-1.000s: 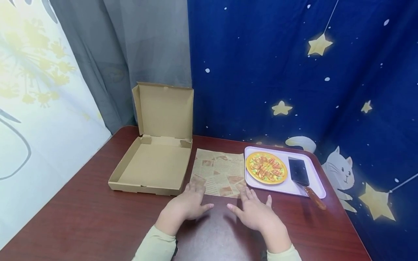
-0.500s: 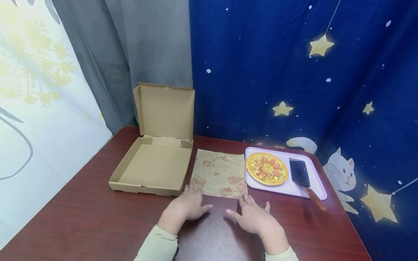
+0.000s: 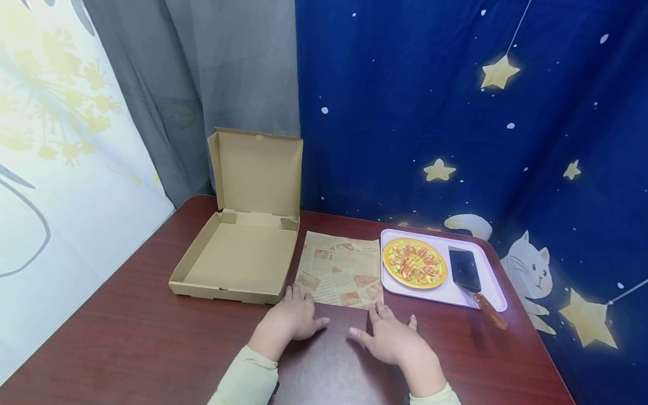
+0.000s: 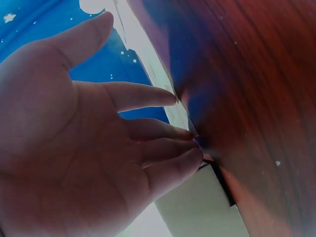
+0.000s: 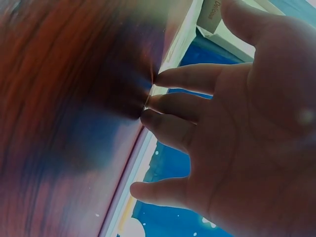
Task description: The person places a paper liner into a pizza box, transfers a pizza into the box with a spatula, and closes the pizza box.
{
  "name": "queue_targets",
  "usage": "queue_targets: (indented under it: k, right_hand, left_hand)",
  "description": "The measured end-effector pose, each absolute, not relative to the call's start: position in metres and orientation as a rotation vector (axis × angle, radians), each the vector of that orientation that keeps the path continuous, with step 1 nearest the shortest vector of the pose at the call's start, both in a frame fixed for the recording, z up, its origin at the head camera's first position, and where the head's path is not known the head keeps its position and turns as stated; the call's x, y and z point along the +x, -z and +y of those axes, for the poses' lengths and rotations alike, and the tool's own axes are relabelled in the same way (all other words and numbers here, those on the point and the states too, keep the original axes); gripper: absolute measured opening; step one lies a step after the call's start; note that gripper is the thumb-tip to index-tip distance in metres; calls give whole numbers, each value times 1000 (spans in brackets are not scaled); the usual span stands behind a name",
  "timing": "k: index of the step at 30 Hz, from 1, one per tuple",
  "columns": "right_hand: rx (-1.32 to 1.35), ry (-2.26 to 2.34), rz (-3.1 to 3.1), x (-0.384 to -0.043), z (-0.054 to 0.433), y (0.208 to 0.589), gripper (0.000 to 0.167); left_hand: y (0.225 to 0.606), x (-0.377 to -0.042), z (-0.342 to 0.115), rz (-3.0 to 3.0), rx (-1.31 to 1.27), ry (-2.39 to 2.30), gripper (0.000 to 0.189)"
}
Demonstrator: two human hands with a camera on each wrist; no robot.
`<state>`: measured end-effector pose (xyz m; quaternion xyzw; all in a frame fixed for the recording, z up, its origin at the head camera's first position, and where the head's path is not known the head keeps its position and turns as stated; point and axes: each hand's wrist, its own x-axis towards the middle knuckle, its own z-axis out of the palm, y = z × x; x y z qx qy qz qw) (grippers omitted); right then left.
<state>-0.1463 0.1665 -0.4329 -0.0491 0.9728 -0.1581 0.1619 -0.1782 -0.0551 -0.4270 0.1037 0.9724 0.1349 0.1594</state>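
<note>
Paper sheet (image 3: pixel 341 270), one, newspaper-printed: lying flat on the table (image 3: pixel 152 337), between the carton and the tray, its near edge facing the person.

Hands, two, both reaching forward with palms down. Left hand (image 3: pixel 291 318): resting its fingertips at the sheet's near left corner, fingers extended and gripping nothing, index finger spreading from the other three, thumb pointing inward. Right hand (image 3: pixel 392 337): touching the near right corner with its fingertips, fingers likewise extended and holding nothing, little finger standing apart from the rest, thumb also pointing inward. The two thumbs are facing each other without touching.

Sleeves (image 3: pixel 248 377), two, pale: covering the forearms.

Carton (image 3: pixel 238 256), one, brown cardboard: sitting just left of the sheet, its single lid standing upright at the back.

Tray (image 3: pixel 488 270), one, pale lilac: lying just right of the sheet and bearing two items. Pizza (image 3: pixel 415 262), one, round, yellow-rimmed: lying on the left part. Server (image 3: pixel 464 269), one, dark-bladed: lying beside it, wooden handle projecting over the near rim.

Curtains, three: white-and-yellow (image 3: pixel 61 225), grey (image 3: pixel 243 67) and blue (image 3: pixel 379 112), the last showing four large yellow stars and one cat (image 3: pixel 529 267).
</note>
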Motion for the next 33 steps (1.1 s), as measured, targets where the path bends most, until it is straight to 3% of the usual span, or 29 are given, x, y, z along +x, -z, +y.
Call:
queue_targets:
  k: [10,20,33]
  right_hand:
    - [-142,470,2767,-147,168,431,90]
    - [-146,469,2783,-147,167,432,91]
    - [-157,471,2793,-146,167,436,91]
  left_hand:
    - [439,-184,-53,2816,327,-299,79]
    - [425,-180,-52,2819,372,-293,68]
    - [428,-181,-53,2800,324,-471,79]
